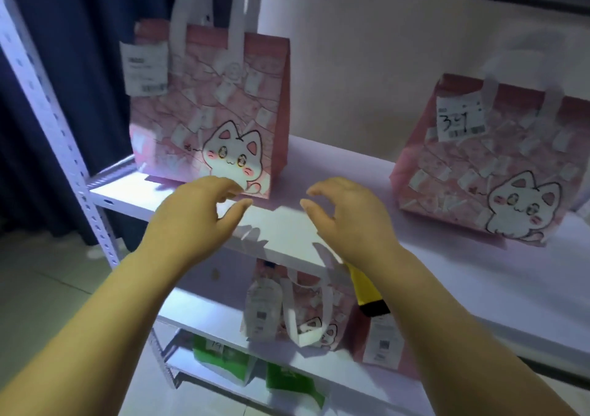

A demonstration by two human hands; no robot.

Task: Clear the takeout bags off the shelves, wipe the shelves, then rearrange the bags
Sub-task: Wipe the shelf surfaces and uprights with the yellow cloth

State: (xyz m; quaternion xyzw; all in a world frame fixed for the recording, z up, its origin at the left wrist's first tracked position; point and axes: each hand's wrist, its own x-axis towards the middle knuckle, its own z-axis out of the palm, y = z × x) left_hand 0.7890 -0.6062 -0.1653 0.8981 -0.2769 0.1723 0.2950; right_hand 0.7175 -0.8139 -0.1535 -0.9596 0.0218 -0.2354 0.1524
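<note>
**Both hands empty at top shelf**

The left hand [198, 211] and right hand [348, 221] hover over the front of the top shelf [344, 163], fingers loosely curled, gripping nothing. One pink cat-print bag [210, 112] stands upright just beyond the left fingertips; contact cannot be told. A second pink bag [485, 173] stands well apart, rightward. A third pink bag [316, 316] occupies the shelf below.

Two pink cat-print bags stand upright and well apart on the white top shelf [338, 173]: the left bag [210, 112] and the right bag [479, 166], each with white handles and a paper receipt. A third pink bag [309, 313] sits on the shelf below.
</note>
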